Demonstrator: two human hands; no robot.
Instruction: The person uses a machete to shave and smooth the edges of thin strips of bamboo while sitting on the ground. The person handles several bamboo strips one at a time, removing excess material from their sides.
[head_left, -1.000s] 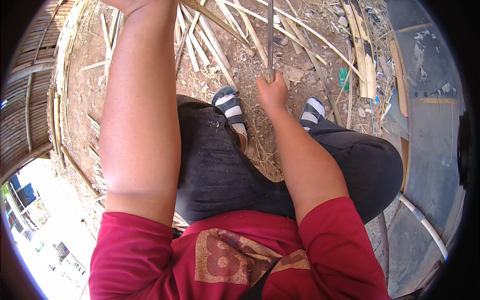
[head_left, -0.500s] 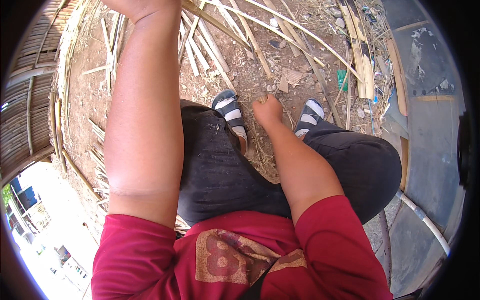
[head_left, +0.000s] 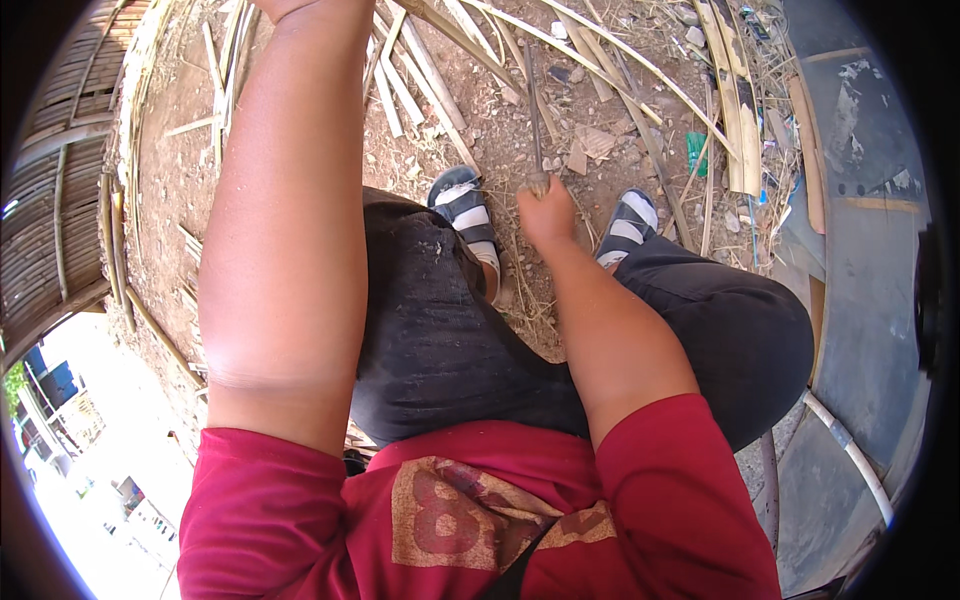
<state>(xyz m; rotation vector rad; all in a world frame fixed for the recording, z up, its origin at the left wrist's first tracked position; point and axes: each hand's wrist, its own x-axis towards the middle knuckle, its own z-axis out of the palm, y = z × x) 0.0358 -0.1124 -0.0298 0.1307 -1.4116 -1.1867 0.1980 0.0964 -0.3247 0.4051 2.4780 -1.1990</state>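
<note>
My right hand (head_left: pixel 547 212) is closed around the handle of a long knife (head_left: pixel 535 120) between my feet. Its narrow dark blade points away from me, seen almost edge-on. Of my left hand (head_left: pixel 285 8), only the wrist and heel show at the top edge; the fingers are out of the picture, so their hold is hidden. Beside that wrist, a thick bamboo piece (head_left: pixel 455 42) slants across the ground from the top edge. Several split bamboo strips (head_left: pixel 428 80) lie beyond my left foot.
Long bamboo strips (head_left: pixel 640 62) and a split bamboo length (head_left: pixel 735 100) lie on the dirt at the far right. Dark sheet panels (head_left: pixel 865 260) stand along the right, with a pale pipe (head_left: pixel 850 450). A bamboo slat wall (head_left: pixel 35 230) is on the left. My sandalled feet (head_left: pixel 628 228) flank the knife.
The blade now shows as a long line pointing away, where it was hardly visible before. My right hand has shifted slightly right, and the whole view has moved a little.
</note>
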